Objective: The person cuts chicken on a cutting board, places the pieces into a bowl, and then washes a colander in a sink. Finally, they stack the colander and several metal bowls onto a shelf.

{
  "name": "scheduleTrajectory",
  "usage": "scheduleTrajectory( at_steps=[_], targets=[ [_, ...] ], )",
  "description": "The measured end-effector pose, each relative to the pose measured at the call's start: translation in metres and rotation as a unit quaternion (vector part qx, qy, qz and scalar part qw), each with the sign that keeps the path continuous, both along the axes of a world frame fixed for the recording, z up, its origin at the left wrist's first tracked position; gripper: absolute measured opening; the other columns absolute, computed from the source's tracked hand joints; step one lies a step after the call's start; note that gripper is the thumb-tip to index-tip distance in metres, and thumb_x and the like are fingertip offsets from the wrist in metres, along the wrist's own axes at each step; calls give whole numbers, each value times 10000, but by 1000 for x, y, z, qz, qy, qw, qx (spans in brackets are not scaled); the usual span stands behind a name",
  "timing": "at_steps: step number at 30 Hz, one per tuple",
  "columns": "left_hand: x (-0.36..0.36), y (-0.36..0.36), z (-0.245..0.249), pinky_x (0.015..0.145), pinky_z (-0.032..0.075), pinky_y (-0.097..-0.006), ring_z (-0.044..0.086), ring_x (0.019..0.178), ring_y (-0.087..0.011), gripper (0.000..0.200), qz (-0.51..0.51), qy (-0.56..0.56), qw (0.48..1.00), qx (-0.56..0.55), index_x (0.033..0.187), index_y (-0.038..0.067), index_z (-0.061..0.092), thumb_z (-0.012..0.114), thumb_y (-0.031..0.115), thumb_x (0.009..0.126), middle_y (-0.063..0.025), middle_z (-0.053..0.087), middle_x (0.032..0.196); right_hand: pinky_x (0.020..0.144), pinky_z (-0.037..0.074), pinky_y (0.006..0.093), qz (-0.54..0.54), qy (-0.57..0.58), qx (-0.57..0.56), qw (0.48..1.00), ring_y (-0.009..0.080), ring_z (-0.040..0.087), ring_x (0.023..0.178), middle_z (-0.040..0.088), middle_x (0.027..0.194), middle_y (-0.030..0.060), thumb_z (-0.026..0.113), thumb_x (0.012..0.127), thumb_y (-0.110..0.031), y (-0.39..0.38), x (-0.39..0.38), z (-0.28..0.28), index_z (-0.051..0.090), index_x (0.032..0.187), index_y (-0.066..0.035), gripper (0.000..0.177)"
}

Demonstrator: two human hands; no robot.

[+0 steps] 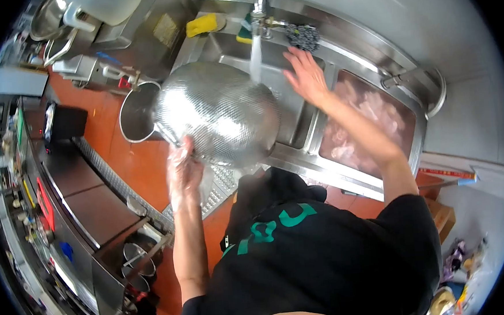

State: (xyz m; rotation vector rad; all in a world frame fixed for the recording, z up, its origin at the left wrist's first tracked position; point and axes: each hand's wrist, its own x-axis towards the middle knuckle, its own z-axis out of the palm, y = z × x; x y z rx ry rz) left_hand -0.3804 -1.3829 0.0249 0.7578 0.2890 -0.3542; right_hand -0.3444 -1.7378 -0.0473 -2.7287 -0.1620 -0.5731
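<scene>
My left hand point(184, 167), in a clear plastic glove, grips the handle of a large perforated metal colander point(217, 113). The colander is held tilted over the left sink basin point(297, 100), covering much of it. Water point(256, 59) runs from the faucet point(261, 4) and falls at the colander's far edge. My right hand point(306, 78) is open with fingers spread, above the basin and to the right of the stream. Just beyond its fingertips lies a grey mesh scrubber point(303, 37) on the sink ledge.
Pale raw meat pieces point(365, 121) sit in liquid in the right basin. A yellow sponge or cloth point(202, 25) and a green-and-yellow sponge point(244, 32) rest on the back ledge. A tall metal pot point(139, 112) stands left of the colander. Kitchen counters line the far left.
</scene>
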Motion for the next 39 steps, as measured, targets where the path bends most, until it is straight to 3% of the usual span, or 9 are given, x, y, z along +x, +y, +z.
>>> scheduleTrajectory(
  at_steps=[4,6,8,13,24,30,32,35,39],
  targets=[
    [-29,20,8,895,465,-410,549,1010,-233,430,87,1,992,93,1251,39,429,595,47,855,-85,553,1139,912,441,417,41,122,-212,969,332,455,1131,452,1286,137,600,800,-187,19,122,1,488,1233,-59,465],
    [-42,32,-29,848,448,-354,545,950,-203,412,77,-19,993,84,1222,46,446,625,105,855,-55,558,1095,860,473,410,81,-115,-164,976,310,487,1094,489,1219,127,577,793,-162,-19,242,-139,533,1169,-72,389],
    [-53,22,-54,776,435,-310,534,880,-156,341,70,-4,995,74,1087,69,534,701,173,810,-1,569,981,804,491,399,122,56,-355,925,293,518,1014,522,1083,108,574,780,-145,14,208,-27,582,1007,-63,242],
    [-96,40,-134,820,426,-270,544,899,-112,243,52,59,996,-42,1021,95,586,695,141,809,21,598,933,747,508,394,184,39,-325,927,293,540,929,567,910,93,568,811,-147,13,216,7,620,806,-43,116],
    [-78,54,-76,946,403,-309,532,1034,-170,453,118,26,993,4,1228,12,453,638,15,815,-61,569,1097,919,422,426,117,64,-211,968,325,490,1052,505,1171,115,548,861,-197,6,128,29,478,1217,-53,390],
    [-88,55,109,764,469,-292,590,840,-148,304,70,-110,963,234,1064,-34,558,640,-4,773,-81,621,942,945,403,384,230,40,23,972,332,508,1091,527,1210,150,638,834,-257,38,38,18,471,1252,-49,496],
    [-110,66,126,686,488,-319,611,740,-177,187,-18,-110,882,458,891,-17,617,672,-33,712,-75,637,805,954,390,405,214,106,151,959,292,507,1132,519,1242,136,682,801,-240,68,4,49,448,1298,-54,580],
    [-129,68,123,726,510,-384,621,781,-330,293,-30,-409,533,740,933,21,615,698,14,653,-139,634,823,967,374,420,251,-79,97,960,337,449,1193,423,1337,186,787,671,-259,120,-27,117,357,1369,-64,842],
    [-158,122,107,824,479,-412,605,907,-319,276,-118,-405,495,760,1010,37,598,573,51,736,-158,629,934,1006,322,470,424,-46,44,903,369,399,1235,372,1361,213,808,569,-270,194,-47,131,391,1345,-89,899]
  ],
)
